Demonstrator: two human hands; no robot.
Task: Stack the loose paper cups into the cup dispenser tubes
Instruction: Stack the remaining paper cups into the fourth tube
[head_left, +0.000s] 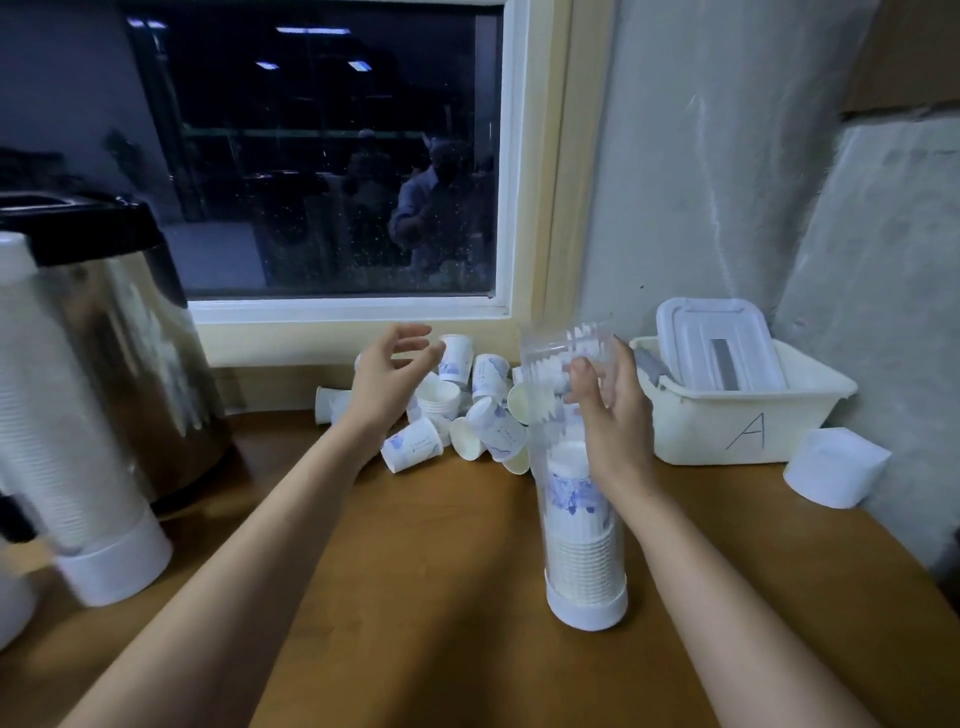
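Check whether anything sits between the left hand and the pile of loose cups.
Nothing visible does. The left hand hovers open at the edge of the loose cups; the clear tube, gripped by the right hand, stands off to the right.

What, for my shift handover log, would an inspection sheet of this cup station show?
Surface: brown wooden countertop, carrying everything below.
Job's things: clear plastic dispenser tube, upright on its white base, partly filled; pile of loose white blue-printed paper cups under the window; second tube at left, full, blurred.
Clutter: steel urn with black lid; cream plastic tub marked A holding a white lidded box; white wrapped block.
Hands: left hand open above the pile; right hand grips the clear tube's upper part.
Cables: nothing seen.
Surroundings: dark window, grey wall.
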